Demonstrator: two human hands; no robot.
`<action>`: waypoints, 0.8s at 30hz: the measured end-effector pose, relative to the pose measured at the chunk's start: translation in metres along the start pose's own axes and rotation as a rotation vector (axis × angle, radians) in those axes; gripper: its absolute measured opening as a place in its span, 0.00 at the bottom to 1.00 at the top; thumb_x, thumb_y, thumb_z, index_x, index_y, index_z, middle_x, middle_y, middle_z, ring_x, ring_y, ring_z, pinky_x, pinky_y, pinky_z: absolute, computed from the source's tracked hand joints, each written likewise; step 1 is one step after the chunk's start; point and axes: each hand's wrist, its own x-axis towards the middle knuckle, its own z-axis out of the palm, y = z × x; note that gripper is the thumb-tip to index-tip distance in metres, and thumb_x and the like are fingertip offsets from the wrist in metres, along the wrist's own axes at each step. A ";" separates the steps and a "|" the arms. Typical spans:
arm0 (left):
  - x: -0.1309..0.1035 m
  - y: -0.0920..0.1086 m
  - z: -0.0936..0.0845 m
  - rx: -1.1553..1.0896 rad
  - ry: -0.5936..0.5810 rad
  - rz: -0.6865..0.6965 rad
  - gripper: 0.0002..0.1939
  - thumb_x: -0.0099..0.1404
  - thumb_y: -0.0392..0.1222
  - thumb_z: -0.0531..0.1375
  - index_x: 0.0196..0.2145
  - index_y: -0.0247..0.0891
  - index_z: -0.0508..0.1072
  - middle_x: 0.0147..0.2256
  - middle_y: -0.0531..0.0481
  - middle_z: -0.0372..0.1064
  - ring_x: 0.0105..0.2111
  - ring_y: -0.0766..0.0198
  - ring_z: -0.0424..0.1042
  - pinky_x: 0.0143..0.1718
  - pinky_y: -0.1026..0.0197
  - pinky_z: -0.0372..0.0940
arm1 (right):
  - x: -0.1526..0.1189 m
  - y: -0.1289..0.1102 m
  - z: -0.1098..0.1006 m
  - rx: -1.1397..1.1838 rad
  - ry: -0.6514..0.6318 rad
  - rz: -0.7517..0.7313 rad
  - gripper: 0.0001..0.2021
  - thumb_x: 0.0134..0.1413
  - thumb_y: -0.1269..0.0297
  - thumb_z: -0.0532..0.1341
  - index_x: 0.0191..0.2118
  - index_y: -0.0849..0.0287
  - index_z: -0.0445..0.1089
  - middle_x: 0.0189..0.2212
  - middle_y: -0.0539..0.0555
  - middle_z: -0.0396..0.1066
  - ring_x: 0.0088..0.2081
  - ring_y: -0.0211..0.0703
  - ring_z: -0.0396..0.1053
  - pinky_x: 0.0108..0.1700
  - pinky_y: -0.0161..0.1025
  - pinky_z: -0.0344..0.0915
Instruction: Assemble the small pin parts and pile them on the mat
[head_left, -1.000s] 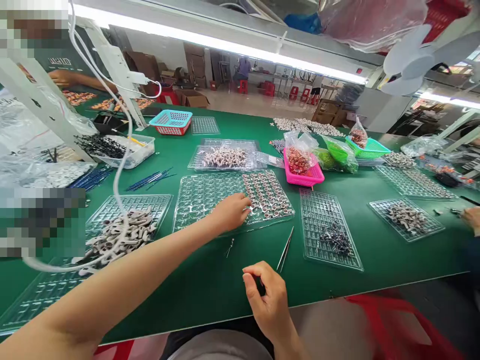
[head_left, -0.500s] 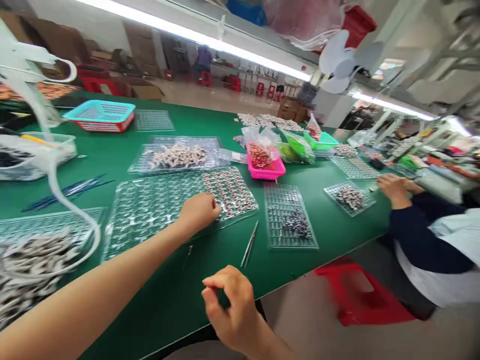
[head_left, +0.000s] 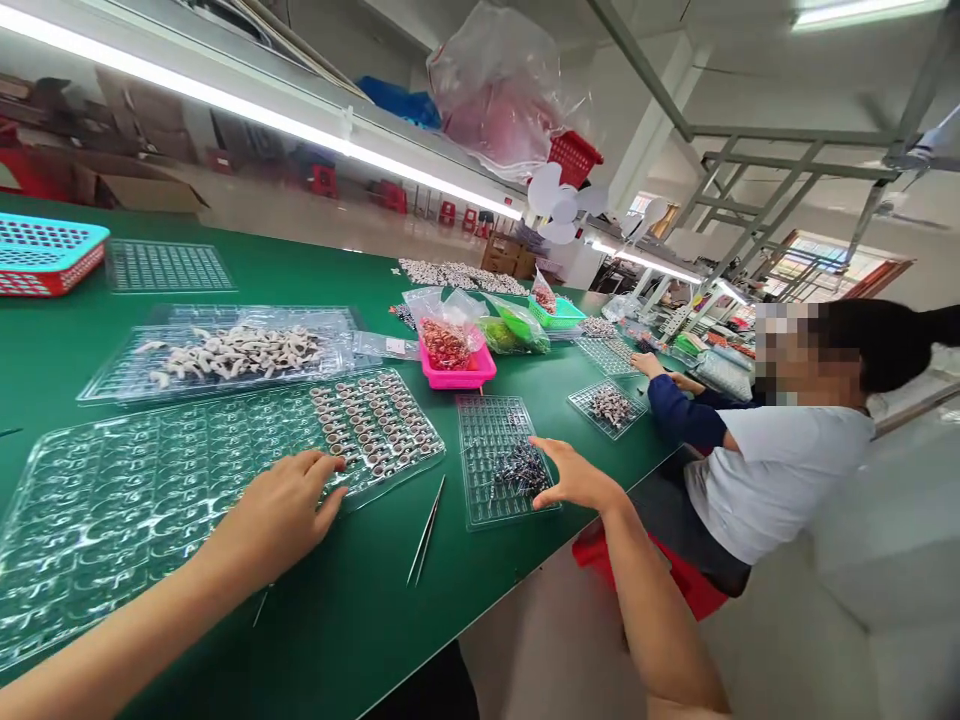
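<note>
Right hand (head_left: pixel 581 478) advanced — dark pieces (head_left: pixel 519 468), label (head_left: pixel 395 345) illegible

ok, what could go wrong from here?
Left hand hangs over the edge of the large clear tray: a bump might unseat the small round pieces in its far-right rows.
Right hand, fingers spread, is right at the dark thin parts: they look loosely heaped, so could snag or scatter.
Tweezers lie bare between the hands: easily knocked.
</note>
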 end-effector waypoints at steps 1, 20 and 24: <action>-0.006 0.003 0.000 -0.008 0.012 0.016 0.24 0.67 0.51 0.48 0.48 0.33 0.74 0.49 0.32 0.73 0.49 0.39 0.72 0.49 0.42 0.67 | 0.006 0.002 0.000 -0.011 -0.026 -0.017 0.55 0.34 0.53 0.77 0.69 0.51 0.52 0.68 0.60 0.54 0.69 0.59 0.49 0.67 0.54 0.52; -0.082 0.024 -0.014 -0.309 -0.009 -0.138 0.21 0.67 0.60 0.53 0.50 0.48 0.71 0.52 0.45 0.73 0.39 0.52 0.78 0.34 0.56 0.74 | 0.031 -0.001 -0.003 -0.134 -0.170 -0.154 0.31 0.45 0.60 0.74 0.57 0.50 0.69 0.50 0.54 0.70 0.50 0.49 0.67 0.52 0.41 0.63; -0.082 0.021 -0.011 -0.354 -0.032 -0.139 0.24 0.66 0.60 0.53 0.51 0.44 0.72 0.51 0.40 0.73 0.34 0.55 0.78 0.28 0.61 0.73 | 0.035 -0.003 -0.005 -0.124 -0.205 -0.136 0.24 0.45 0.58 0.73 0.50 0.51 0.73 0.46 0.52 0.70 0.44 0.46 0.70 0.45 0.37 0.66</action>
